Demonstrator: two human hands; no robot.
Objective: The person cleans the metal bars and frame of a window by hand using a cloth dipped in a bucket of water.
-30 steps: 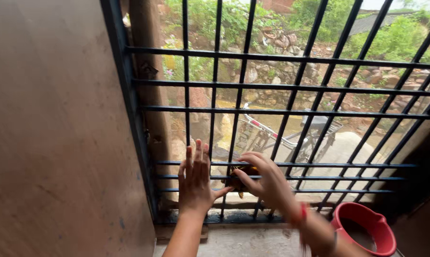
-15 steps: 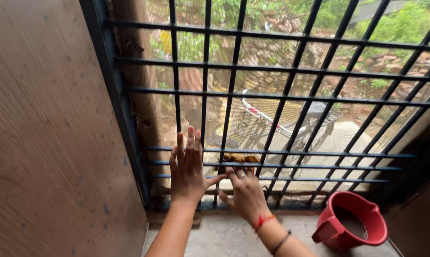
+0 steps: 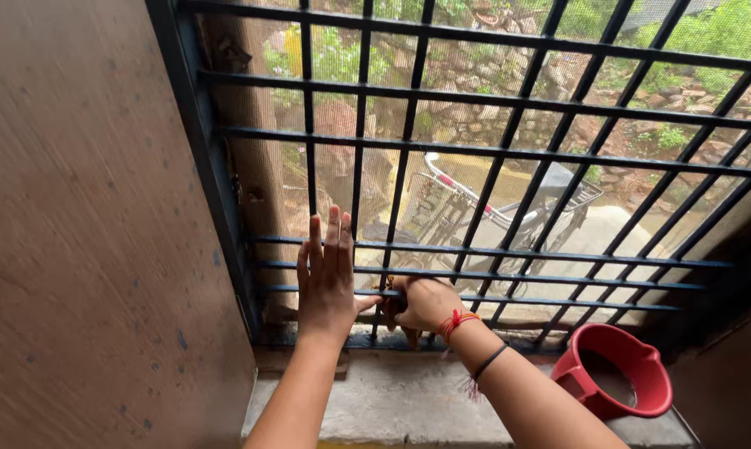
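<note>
Left hand (image 3: 327,278) flat and open, fingers spread upward, palm pressed against the dark metal window grille (image 3: 508,150) near its left edge; it holds nothing, only braces. Right hand (image 3: 425,303) curled shut around a brownish cloth (image 3: 389,286), pressed on the lowest horizontal bars just right of the left hand. Little of the cloth shows; most is hidden in the fist.

Judgement on the wiping: keep the cloth wrapped over the bar so it reaches top and underside, run along one bar at a time, and work the corners where upright bars cross. The left palm steadies the body; best kept on a bar apart from the one being wiped.

Red plastic mug (image 3: 616,381) sits on the concrete sill (image 3: 392,407) to the right, near the right forearm; an elbow swing could tip it.

Against half a second ago: right hand has dropped and closed tighter, the cloth now mostly hidden. Left hand barely shifted. View tilted slightly down.
</note>
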